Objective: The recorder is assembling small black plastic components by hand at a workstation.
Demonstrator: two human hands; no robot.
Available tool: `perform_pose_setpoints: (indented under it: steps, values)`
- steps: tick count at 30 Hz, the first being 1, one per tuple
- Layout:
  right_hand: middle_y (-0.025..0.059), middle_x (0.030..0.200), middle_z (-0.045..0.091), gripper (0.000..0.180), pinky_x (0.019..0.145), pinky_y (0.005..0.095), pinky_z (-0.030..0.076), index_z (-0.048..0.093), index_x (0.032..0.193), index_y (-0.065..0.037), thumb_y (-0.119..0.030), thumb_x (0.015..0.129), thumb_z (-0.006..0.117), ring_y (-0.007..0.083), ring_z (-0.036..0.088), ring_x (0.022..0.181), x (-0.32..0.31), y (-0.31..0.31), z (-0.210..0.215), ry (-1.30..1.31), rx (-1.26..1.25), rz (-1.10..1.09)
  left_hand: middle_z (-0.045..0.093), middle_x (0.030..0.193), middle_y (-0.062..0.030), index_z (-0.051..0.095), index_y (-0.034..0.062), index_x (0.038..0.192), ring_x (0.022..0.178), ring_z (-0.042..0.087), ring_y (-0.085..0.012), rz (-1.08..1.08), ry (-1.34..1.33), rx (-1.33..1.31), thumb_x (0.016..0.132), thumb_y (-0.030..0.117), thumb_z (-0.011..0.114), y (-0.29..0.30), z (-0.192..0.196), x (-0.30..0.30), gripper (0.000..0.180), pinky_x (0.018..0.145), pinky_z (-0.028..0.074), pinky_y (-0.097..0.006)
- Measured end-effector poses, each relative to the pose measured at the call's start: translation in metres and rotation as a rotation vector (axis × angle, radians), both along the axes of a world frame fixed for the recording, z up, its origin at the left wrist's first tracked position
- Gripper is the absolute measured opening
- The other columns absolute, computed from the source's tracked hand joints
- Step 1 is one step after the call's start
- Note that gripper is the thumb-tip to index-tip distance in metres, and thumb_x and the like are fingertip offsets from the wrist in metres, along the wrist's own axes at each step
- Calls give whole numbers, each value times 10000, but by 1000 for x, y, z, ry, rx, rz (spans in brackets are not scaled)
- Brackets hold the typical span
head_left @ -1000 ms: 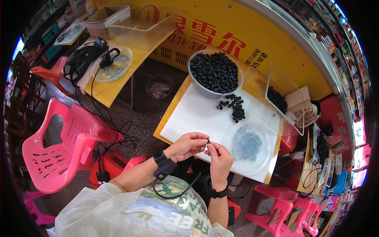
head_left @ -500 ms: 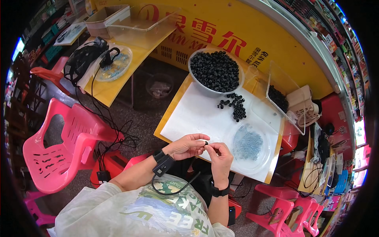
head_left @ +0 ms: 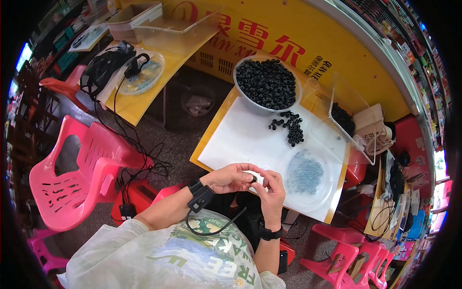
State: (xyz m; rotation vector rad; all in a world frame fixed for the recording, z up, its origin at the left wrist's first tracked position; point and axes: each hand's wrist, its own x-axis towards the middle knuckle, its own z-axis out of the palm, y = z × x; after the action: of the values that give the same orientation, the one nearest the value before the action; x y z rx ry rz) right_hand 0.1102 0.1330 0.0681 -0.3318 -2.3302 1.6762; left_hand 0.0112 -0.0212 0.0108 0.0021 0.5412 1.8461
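On the yellow table (head_left: 211,137) lies one white sheet (head_left: 245,139), carrying one bowl (head_left: 267,85) of black rings, one clear dish (head_left: 307,174) of small grey parts and one loose ring pile (head_left: 289,126). Both hands meet at its near edge, the left hand (head_left: 230,177) and right hand (head_left: 272,187) fingertips pinched together on one black ring (head_left: 253,178).

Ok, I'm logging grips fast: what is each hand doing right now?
Left hand: fingers closed, pinching a small black ring.
Right hand: fingers curled at the same ring; what it holds cannot be told.
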Motion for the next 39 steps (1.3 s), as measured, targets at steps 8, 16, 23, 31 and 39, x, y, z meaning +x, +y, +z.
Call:
perform_pose_setpoints:
  steps: [8,16,23,31,39]
  values:
    - [91,978,672,297,803,314,495,712,1095,-55,-103,805,755,237,609,954,8,10,5,83,178,254,646,1015,-45,398,67,1379,749,638,-95,-159,-25,62,847,86,754,0,1,4,641,709,561,-202]
    - [97,913,674,237,764,332,508,706,1039,-21,-98,818,743,262,621,903,13,4,6,178,258,252,639,1063,-60,371,73,1410,754,645,-120,-207,-104,158,798,128,804,2,-19,15,752,709,555,-271]
    - [102,958,678,259,778,330,508,694,1045,-16,-100,809,761,253,623,912,10,-2,-4,150,177,107,614,1129,-60,398,56,1408,798,649,-117,-136,-117,129,865,173,757,3,-19,15,661,738,567,-300]
    - [96,1037,674,295,829,316,484,676,1044,14,-70,781,781,218,608,939,13,-11,7,147,190,-19,654,961,-43,494,44,1237,757,647,-94,-65,-139,94,868,119,748,0,-9,12,455,701,562,-202]
    - [105,942,691,269,784,345,507,694,1065,-14,-63,804,735,276,622,889,15,-4,7,187,269,240,668,926,-52,459,51,1223,691,667,-101,-203,-81,117,822,59,772,-6,-2,7,508,715,574,-231]
